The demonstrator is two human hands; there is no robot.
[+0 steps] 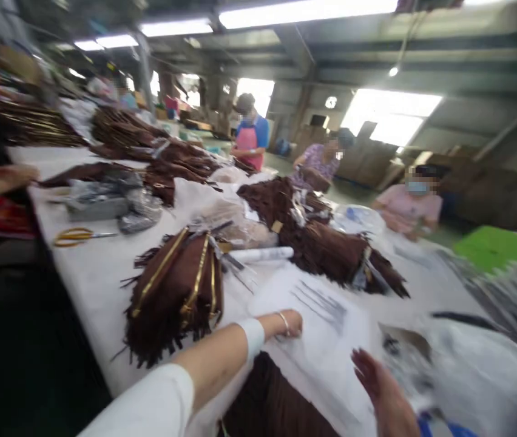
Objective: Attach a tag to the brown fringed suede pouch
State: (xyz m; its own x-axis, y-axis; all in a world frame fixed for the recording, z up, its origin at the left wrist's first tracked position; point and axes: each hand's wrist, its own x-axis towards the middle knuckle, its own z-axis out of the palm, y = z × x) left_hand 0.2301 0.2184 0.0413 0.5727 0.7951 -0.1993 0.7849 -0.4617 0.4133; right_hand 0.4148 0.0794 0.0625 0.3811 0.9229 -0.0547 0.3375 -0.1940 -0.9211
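Note:
My left hand [291, 323], with a bracelet at the wrist, is closed at the left edge of a translucent white plastic bag [331, 352] with dark printed lines. The fingertips are hidden, but they appear to grip the plastic. Over the bag's right side, my right hand [383, 385] is open, fingers stretched out and holding nothing. A dark brown fringed piece [277, 400] lies below my left forearm. Beyond that arm sits a brown fringed bag [172, 285] with gold zips.
Yellow-handled scissors [76, 237] lie on the white table [81, 285] at left, near wrapped grey packets [108, 200]. More brown fringed bags [331, 249] are piled further back. Clear plastic [481, 364] lies at right. Several people stand around, one in a pink apron [249, 145].

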